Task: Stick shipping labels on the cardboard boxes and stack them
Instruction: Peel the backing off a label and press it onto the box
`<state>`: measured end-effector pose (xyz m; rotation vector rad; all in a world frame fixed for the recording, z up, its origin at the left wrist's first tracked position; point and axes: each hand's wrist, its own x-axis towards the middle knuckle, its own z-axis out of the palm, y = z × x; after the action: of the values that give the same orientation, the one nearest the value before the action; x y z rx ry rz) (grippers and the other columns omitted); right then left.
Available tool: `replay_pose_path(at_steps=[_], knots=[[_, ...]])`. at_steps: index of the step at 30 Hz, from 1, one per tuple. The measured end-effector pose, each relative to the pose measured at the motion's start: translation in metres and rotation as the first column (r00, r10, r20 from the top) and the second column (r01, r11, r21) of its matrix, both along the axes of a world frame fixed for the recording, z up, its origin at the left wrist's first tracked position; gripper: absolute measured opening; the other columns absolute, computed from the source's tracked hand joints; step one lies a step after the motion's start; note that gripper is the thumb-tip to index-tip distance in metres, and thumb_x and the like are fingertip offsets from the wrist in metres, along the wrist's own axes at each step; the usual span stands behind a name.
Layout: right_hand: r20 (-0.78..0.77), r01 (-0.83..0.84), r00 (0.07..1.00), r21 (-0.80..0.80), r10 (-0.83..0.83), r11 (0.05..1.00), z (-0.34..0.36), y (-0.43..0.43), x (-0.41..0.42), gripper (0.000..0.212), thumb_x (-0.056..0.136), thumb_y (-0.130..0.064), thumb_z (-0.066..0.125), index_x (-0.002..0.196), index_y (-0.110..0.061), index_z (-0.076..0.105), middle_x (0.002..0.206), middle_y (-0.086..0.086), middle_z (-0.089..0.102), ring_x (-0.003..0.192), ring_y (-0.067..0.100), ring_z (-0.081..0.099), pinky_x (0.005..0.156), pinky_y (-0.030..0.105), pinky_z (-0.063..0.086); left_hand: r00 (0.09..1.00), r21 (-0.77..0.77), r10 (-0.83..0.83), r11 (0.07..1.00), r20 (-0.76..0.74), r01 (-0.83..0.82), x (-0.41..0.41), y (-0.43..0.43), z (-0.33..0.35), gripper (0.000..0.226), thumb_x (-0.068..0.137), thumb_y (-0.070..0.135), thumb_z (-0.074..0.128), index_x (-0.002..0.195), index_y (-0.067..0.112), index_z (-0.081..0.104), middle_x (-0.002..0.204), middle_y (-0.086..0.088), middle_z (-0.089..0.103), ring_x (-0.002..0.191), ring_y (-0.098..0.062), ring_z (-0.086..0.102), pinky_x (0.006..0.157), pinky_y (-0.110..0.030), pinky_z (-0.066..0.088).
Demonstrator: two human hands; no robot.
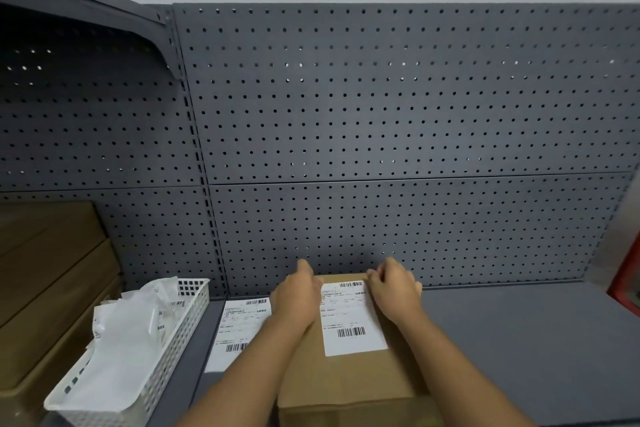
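Left hand lies flat on top of the cardboard box, fingers straight and close together, pointing toward the back panel, palm pressing down along the left edge of the shipping label. Right hand is over at the label's far right corner, fingers curled in tight and fingertips bunched, pinching that corner. The label itself sits white on the box's top face, one barcode along its far edge, another near its close edge, lines of small print between them too fine to read. The box stands on the grey shelf, its far end up close to the grey pegboard panel and its near end toward the camera.

Just left of the box, a second label sheet lies flat on the shelf, partly covered by the left forearm. Further left, a white plastic basket sits at a tilt, stuffed with crumpled white sheets. Behind it, at the left edge, a pile of brown cardboard boxes. At the far right edge there is a sliver of something red, too cropped to identify.
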<state>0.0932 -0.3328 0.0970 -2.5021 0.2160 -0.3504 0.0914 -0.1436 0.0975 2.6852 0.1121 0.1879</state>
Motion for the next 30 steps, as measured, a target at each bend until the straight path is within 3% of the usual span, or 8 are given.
replay_pose_path(at_steps=[2,6,10,13,16,21,25,30], knots=[[0.048,-0.089,0.995,-0.063,0.092,0.994,0.003,-0.008,-0.013,0.020,0.103,-0.036,0.047,0.093,-0.023,0.058,0.098,-0.003,0.062,0.098,0.025,0.056,0.083,0.038,0.036,0.997,-0.034,-0.078,0.996,0.027,0.079,-0.014,0.004,0.002,0.032,0.104,0.049,0.045,0.123,0.024,0.053,0.115,0.005,0.064,0.104,-0.022,0.063,0.085,-0.038,0.052],[0.022,-0.254,0.961,-0.312,0.275,0.915,-0.001,-0.011,-0.038,0.037,0.106,-0.038,0.038,0.136,-0.028,0.058,0.143,-0.007,0.055,0.132,0.020,0.046,0.104,0.039,0.039,0.971,0.177,-0.211,0.966,0.113,0.189,-0.042,-0.001,-0.004,0.046,0.106,0.045,0.037,0.145,0.025,0.050,0.147,0.004,0.050,0.137,-0.024,0.044,0.110,-0.040,0.041],[-0.120,-0.498,0.865,-0.318,0.487,0.807,-0.011,-0.006,-0.045,0.075,0.099,-0.063,0.007,0.159,-0.027,0.034,0.170,-0.005,0.021,0.158,0.013,0.014,0.127,0.030,0.005,0.926,0.193,-0.376,0.907,-0.028,0.374,-0.053,-0.008,-0.012,0.060,0.110,0.044,0.025,0.164,0.021,0.019,0.173,0.002,0.015,0.160,-0.021,0.011,0.130,-0.035,0.008],[-0.227,-0.570,0.821,-0.360,0.524,0.738,-0.018,-0.005,-0.044,0.092,0.089,-0.066,-0.009,0.163,-0.022,0.022,0.172,-0.003,0.016,0.159,0.009,0.006,0.125,0.026,-0.006,0.898,0.222,-0.429,0.870,-0.100,0.441,-0.054,-0.007,-0.019,0.062,0.110,0.049,0.015,0.165,0.021,0.012,0.174,0.000,0.007,0.161,-0.016,0.002,0.130,-0.032,-0.003],[-0.255,-0.572,0.820,-0.395,0.512,0.719,-0.013,-0.001,-0.039,0.058,0.110,-0.043,0.019,0.162,-0.017,0.025,0.171,0.003,0.020,0.159,0.013,0.011,0.126,0.030,-0.002,0.879,0.251,-0.448,0.843,-0.161,0.476,-0.050,-0.003,-0.015,0.062,0.110,0.050,0.014,0.165,0.024,0.009,0.174,0.001,0.002,0.160,-0.015,-0.002,0.129,-0.032,-0.006],[-0.207,-0.570,0.822,-0.315,0.531,0.759,0.005,0.004,-0.044,0.039,0.108,-0.029,0.036,0.139,-0.014,0.054,0.156,0.009,0.046,0.149,0.020,0.035,0.129,0.034,0.007,0.880,0.146,-0.462,0.868,-0.110,0.474,-0.058,-0.002,0.004,0.055,0.111,0.045,0.021,0.162,0.024,0.025,0.173,0.001,0.013,0.160,-0.013,0.006,0.125,-0.026,-0.007],[-0.018,-0.526,0.843,-0.240,0.538,0.816,0.007,-0.004,-0.074,0.037,0.103,-0.028,0.042,0.134,-0.019,0.061,0.154,0.000,0.050,0.144,0.019,0.042,0.121,0.034,0.032,0.867,0.134,-0.498,0.859,-0.015,0.495,-0.086,0.006,0.014,0.053,0.112,0.043,0.021,0.162,0.026,0.028,0.171,0.009,0.017,0.159,-0.007,0.008,0.121,-0.020,-0.010],[-0.048,-0.535,0.835,-0.305,0.548,0.788,-0.001,-0.006,-0.096,0.035,0.098,-0.029,0.042,0.117,-0.020,0.070,0.131,-0.004,0.067,0.122,0.019,0.060,0.102,0.037,0.048,0.852,0.181,-0.521,0.834,-0.050,0.520,-0.106,0.012,-0.004,0.054,0.112,0.044,0.021,0.162,0.026,0.026,0.173,0.007,0.015,0.159,-0.008,0.010,0.123,-0.020,-0.008]])
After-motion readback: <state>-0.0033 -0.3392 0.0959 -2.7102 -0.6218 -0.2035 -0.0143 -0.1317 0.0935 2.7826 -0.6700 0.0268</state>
